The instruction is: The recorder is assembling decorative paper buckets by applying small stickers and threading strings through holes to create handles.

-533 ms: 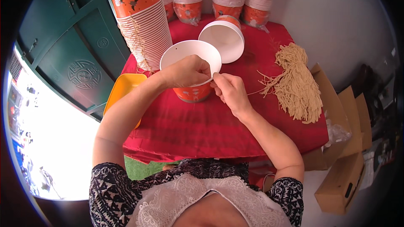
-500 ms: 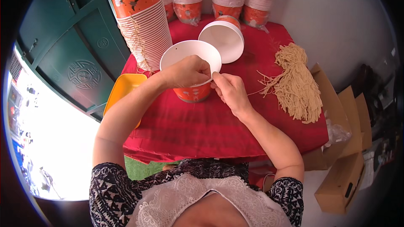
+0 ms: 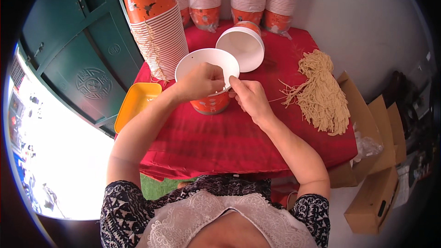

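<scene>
Just below my chin lie my lace collar and black-and-white patterned sleeves, with a patch of green matting on the floor beside my lap. Ahead is the bench, draped in red cloth that sags over its near edge. Standing upright left of its middle is the bucket, orange outside, white inside, its mouth toward me. My left hand is curled over its near rim with the fingertips out of sight, so I cannot tell whether they pinch anything. My right hand has thumb and forefinger pressed together at the rim's right side; whether on the rim, a strand or both, I cannot tell. A thin strand runs from beside this hand to a heap of beige cord on the right. My left forearm covers part of a yellow tray at the bench's left edge. Close behind the bucket another bucket lies on its side, open end facing me, and a tall nested stack crowds its left, cord trailing down it. Past the bench's right edge sit opened cardboard boxes and crumpled clear plastic. At the back stand more stacks, some in clear wrap, against a grey wall; to the left are a dark green metal door and glaring daylight.
</scene>
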Demonstrator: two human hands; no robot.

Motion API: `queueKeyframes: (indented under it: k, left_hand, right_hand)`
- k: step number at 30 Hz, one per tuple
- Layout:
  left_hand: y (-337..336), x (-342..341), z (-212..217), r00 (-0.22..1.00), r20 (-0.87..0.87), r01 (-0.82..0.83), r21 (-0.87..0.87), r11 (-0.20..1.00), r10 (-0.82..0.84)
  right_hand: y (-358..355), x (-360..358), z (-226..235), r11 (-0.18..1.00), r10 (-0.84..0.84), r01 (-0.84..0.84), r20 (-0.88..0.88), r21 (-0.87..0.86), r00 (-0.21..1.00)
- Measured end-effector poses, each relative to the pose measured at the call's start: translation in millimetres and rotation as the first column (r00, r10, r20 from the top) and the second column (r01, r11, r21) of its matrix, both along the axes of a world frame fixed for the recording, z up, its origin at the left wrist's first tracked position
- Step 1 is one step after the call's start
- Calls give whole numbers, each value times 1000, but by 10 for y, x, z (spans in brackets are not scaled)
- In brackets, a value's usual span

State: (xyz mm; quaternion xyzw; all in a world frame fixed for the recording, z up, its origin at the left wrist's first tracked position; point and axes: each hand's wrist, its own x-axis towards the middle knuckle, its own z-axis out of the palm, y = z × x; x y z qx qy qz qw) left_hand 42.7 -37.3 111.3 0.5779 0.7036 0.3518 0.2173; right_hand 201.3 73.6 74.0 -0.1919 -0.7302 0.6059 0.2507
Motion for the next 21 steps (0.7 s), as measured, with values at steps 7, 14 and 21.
queueKeyframes:
  k: [7,14,21]
  left_hand:
    - [-36,216,-32,994,-102,-20,122,992,33]
    - [-54,389,-115,969,-185,-138,130,982,160]
    - [97,305,-808,932,-272,-146,325,934,240]
  right_hand:
    - [123,-37,-142,997,-4,0,53,71,999]
    - [164,-124,-320,997,44,-41,-47,58,998]
    - [296,-233,-689,987,143,-136,79,-82,987]
